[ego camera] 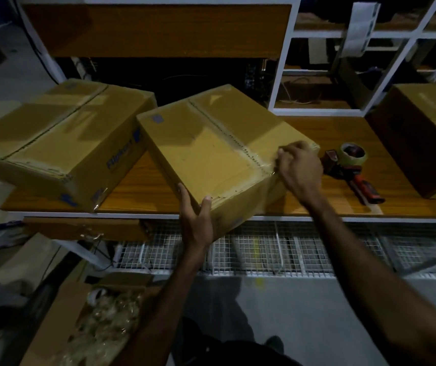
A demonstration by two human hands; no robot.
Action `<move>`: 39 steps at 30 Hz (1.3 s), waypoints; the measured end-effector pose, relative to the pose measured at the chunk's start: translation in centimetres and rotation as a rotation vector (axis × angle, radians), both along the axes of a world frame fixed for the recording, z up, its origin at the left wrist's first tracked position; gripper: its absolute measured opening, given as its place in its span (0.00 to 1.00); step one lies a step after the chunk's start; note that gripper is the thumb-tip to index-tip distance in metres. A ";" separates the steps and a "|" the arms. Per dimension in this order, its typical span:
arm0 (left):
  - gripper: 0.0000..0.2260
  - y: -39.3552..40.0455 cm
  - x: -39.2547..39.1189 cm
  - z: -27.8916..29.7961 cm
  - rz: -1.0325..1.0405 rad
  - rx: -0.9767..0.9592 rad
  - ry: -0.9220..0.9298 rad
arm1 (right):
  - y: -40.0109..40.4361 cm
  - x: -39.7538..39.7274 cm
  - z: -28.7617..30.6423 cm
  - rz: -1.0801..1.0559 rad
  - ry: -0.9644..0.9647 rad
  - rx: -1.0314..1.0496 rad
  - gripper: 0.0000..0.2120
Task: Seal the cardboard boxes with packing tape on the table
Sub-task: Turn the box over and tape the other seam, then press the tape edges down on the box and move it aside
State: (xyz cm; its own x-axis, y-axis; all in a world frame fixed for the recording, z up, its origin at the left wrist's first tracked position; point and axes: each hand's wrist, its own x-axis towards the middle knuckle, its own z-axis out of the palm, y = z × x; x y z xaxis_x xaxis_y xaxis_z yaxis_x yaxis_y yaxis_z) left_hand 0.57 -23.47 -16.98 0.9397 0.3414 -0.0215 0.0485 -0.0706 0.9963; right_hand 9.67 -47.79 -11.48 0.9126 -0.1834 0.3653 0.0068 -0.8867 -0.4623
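Observation:
A closed cardboard box (206,151) lies at an angle in the middle of the wooden table (325,128), its near corner jutting past the front edge. Clear tape runs along its centre seam. My left hand (194,217) grips the box's near corner, thumb on top. My right hand (300,167) rests on the near end of the taped seam with its fingers bent down onto the tape. A tape dispenser (349,170) with a red handle lies on the table just right of that hand.
A second taped box (53,138) sits at the table's left end, a third box (422,138) at the right. White shelving stands behind. Below the table are a wire mesh shelf (304,252) and an open carton (98,320) of clear wrapping on the floor.

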 end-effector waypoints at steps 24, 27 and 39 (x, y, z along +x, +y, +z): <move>0.20 0.9 11.1 3.4 0.019 0.594 0.003 | -11.0 2.3 -3.8 -0.050 0.109 0.251 0.29; 0.21 -0.6 11.1 3.3 0.029 0.986 -0.065 | -13.9 2.7 -4.2 0.083 0.073 0.398 0.27; 0.21 -14.8 11.6 3.8 -0.446 1.184 -0.282 | -28.1 4.3 -8.6 -0.010 0.647 -0.146 0.31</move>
State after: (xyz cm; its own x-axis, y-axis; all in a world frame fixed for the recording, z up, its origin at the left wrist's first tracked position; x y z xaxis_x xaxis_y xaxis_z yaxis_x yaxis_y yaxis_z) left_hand 12.15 -38.24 -13.18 0.8993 -0.3255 0.2921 -0.4075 -0.8662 0.2893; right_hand 13.92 -75.92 -20.11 0.9549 -0.1830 -0.2340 -0.2400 -0.9393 -0.2451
